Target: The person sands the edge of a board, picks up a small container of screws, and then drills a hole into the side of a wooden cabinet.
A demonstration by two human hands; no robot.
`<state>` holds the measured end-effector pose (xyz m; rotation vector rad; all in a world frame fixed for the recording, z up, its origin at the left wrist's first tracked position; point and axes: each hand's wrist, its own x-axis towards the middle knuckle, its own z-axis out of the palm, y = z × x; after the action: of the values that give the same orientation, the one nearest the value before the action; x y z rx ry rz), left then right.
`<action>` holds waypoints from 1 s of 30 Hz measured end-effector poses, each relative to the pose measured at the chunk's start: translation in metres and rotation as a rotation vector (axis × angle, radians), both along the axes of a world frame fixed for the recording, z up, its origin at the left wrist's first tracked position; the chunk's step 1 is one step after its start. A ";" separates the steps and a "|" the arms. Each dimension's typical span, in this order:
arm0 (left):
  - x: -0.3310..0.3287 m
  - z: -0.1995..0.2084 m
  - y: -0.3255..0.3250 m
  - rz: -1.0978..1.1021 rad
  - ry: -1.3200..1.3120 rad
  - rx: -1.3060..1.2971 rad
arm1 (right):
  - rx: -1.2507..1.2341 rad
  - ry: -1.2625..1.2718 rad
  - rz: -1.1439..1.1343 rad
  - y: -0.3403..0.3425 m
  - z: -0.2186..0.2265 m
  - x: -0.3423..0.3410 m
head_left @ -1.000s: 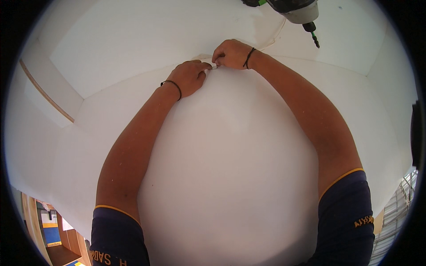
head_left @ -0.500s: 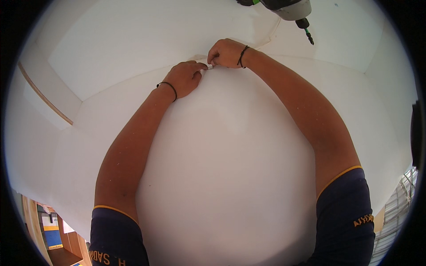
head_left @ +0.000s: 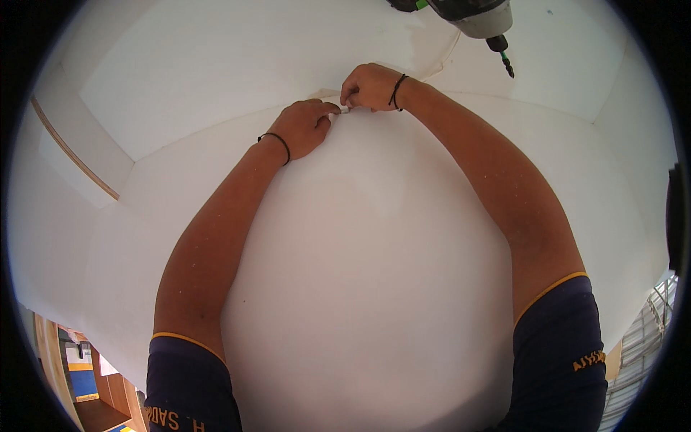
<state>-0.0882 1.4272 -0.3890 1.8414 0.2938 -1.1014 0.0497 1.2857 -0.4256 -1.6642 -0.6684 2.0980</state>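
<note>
Both my hands are at the seam between a large white panel [head_left: 367, 273] and the white surface beyond it. My left hand [head_left: 301, 128], a dark cord round its wrist, rests there with fingers bent and together, the fingertips against a small pale piece [head_left: 345, 110]. From the other side my right hand [head_left: 371, 88], also with a dark cord at the wrist, pinches at the same piece. It is too small and too covered by fingers for me to tell its kind.
A power driver [head_left: 475, 18] with a bit fitted lies beyond my right hand. A thin pale strip or cable [head_left: 448, 57] runs near it. White side panels rise left and right, one with a bare wooden edge [head_left: 75, 155]. Wooden shelving [head_left: 101, 392] shows at lower left.
The view has shifted very slightly, so the driver and both hands sit a little further right. The hands keep the same hold at the seam.
</note>
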 end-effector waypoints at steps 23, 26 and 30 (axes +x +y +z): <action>0.001 0.000 0.005 -0.084 -0.002 0.027 | 0.071 -0.132 -0.115 -0.024 -0.019 0.014; 0.006 0.006 0.003 -0.105 0.037 0.048 | 0.083 -0.167 -0.222 -0.048 -0.014 0.030; 0.005 0.005 0.001 -0.123 0.070 0.066 | -0.056 -0.130 -0.221 -0.069 0.018 0.071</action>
<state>-0.0833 1.4285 -0.3839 1.9031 0.2627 -1.2557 0.1210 1.2164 -0.4075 -1.8269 -0.4440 1.8828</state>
